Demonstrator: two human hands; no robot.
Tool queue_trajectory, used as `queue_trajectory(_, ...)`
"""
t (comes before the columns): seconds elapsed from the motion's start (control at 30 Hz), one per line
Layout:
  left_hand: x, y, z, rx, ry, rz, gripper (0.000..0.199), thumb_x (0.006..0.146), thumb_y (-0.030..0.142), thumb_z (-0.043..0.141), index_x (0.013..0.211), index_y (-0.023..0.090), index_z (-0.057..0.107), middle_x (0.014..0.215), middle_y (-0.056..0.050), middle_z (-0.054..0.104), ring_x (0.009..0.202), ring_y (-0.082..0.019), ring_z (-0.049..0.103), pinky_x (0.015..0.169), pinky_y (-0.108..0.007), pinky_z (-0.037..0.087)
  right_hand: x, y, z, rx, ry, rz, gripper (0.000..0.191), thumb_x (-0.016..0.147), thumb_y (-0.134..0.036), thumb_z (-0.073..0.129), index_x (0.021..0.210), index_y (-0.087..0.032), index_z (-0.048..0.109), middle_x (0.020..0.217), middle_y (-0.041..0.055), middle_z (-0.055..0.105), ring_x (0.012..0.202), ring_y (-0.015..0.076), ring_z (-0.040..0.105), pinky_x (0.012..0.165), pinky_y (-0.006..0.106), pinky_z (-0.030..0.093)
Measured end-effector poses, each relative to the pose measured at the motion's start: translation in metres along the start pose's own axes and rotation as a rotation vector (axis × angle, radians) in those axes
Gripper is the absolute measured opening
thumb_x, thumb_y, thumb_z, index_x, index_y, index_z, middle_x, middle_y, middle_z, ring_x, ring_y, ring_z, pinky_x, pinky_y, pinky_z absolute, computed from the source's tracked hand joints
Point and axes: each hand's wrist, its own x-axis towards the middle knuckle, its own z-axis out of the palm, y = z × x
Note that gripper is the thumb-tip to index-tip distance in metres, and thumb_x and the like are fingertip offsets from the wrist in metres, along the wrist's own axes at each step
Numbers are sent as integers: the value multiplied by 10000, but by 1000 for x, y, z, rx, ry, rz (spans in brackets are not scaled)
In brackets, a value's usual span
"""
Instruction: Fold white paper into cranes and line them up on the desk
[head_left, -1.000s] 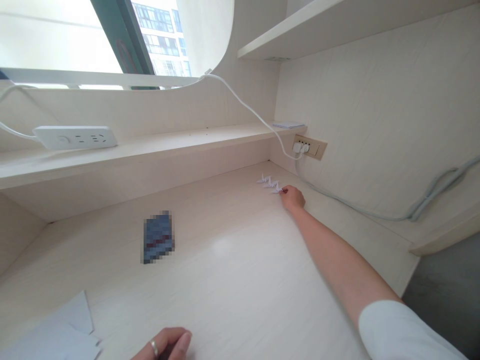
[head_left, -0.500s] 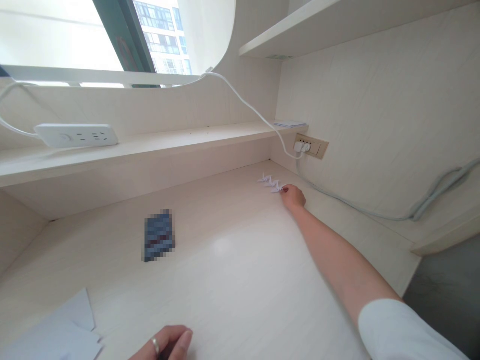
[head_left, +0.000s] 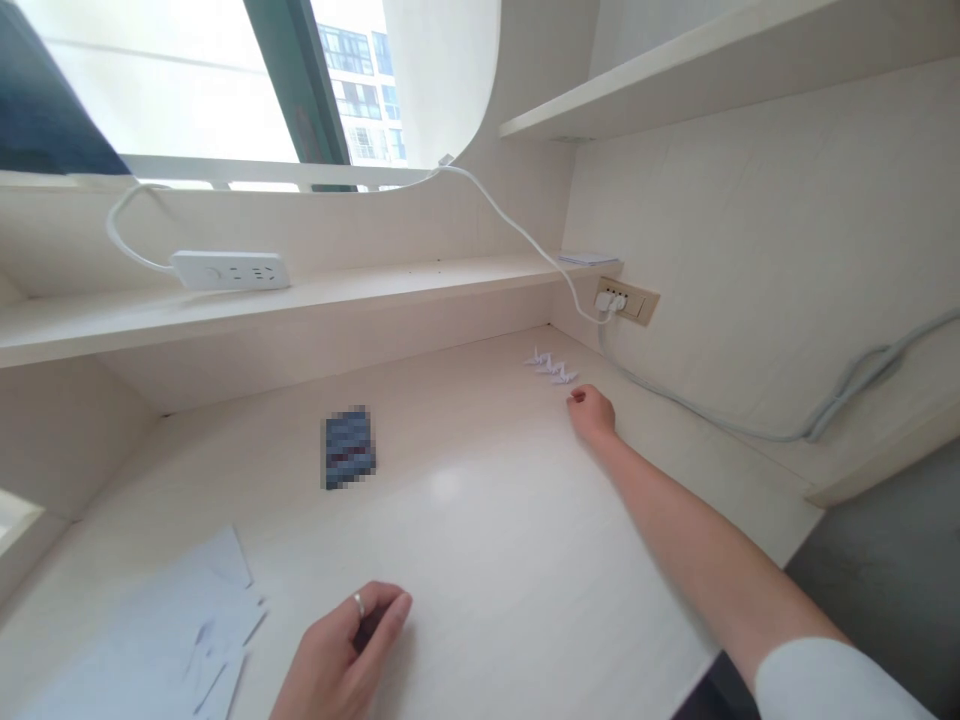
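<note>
Several small white paper cranes (head_left: 551, 368) stand in a slanting row on the desk, near its far right corner. Just in front of the nearest crane is my right hand (head_left: 592, 412), apart from it, with the fingers curled in and nothing seen in them. My left hand (head_left: 349, 645) rests low over the front of the desk, thumb and forefinger drawn together, a ring on one finger. No object shows in its grasp.
White paper sheets (head_left: 150, 630) lie at front left. A blurred dark blue item (head_left: 349, 448) sits mid-desk. On the low shelf (head_left: 390, 283) is a white power strip (head_left: 229, 270). A cable (head_left: 517, 228) runs to the wall socket (head_left: 628, 300), and a grey cable follows the right wall.
My right hand has let go of the nearest crane and drawn back slightly. More of my left hand shows now, still curled. The whole view has shifted towards the left.
</note>
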Motion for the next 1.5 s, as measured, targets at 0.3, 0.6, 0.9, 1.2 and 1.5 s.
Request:
queue_trajectory(0.3,-12,15,-4,86,70,30,205,842,344,511,830,208,665,789,-26,710,742,-186,635,702,-284,456,-159,-64,2,114,-372,-370,164,810,-282,544,870,-256,695,892,1,737,815,179,646,724,284,423)
queue_trajectory(0.6,-37,2,-20,341,60,23,171,767,248,578,849,200,721,804,-44,727,760,-196,651,683,-291,471,-250,-122,11,76,-549,-501,200,815,-316,514,876,-288,702,943,-6,737,832,214,630,659,308,386)
queue_trajectory(0.9,-99,-75,-130,414,423,-432,353,762,376,637,1050,176,677,1078,-95,704,980,-236,648,864,-335,485,-254,-115,7,159,-633,-628,195,818,-311,518,864,-247,695,918,10,733,832,193,628,734,299,418)
queue_trajectory(1.2,-123,-119,-143,431,348,-657,626,587,587,729,1020,146,631,1092,-153,684,1000,-304,635,788,-347,467,-253,-113,7,125,-626,-673,197,806,-307,531,868,-248,709,932,15,739,840,211,639,737,315,426)
queue_trajectory(1.5,-123,-116,-142,343,431,-650,605,551,503,785,1008,166,577,1008,-100,678,895,-256,644,725,-326,470,-253,-112,6,127,-644,-698,198,810,-310,525,868,-242,702,939,15,734,853,201,640,747,311,433)
